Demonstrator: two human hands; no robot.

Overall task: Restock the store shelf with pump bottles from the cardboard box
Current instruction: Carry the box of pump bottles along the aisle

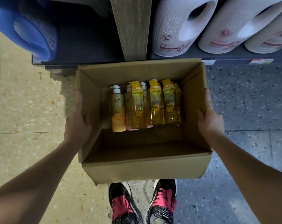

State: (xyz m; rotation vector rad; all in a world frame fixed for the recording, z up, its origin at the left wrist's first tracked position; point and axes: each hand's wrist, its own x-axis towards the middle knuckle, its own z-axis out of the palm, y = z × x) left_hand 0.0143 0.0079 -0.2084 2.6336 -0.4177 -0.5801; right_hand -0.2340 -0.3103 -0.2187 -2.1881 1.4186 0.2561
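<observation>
An open cardboard box (145, 168) hangs in front of me above the floor. My left hand (78, 122) grips its left wall and my right hand (209, 120) grips its right wall. Inside lie several pump bottles: a golden Olay bottle (118, 110) with a white pump at the left, and clear yellow Lux bottles (154, 107) with yellow neck tags beside it. The near half of the box floor is bare.
The lowest store shelf (234, 56) runs just beyond the box, holding big white jugs (177, 26) at right and a blue jug (32, 34) at left. A wood-grain upright (132, 28) splits the shelf. My shoes (143, 202) stand below the box.
</observation>
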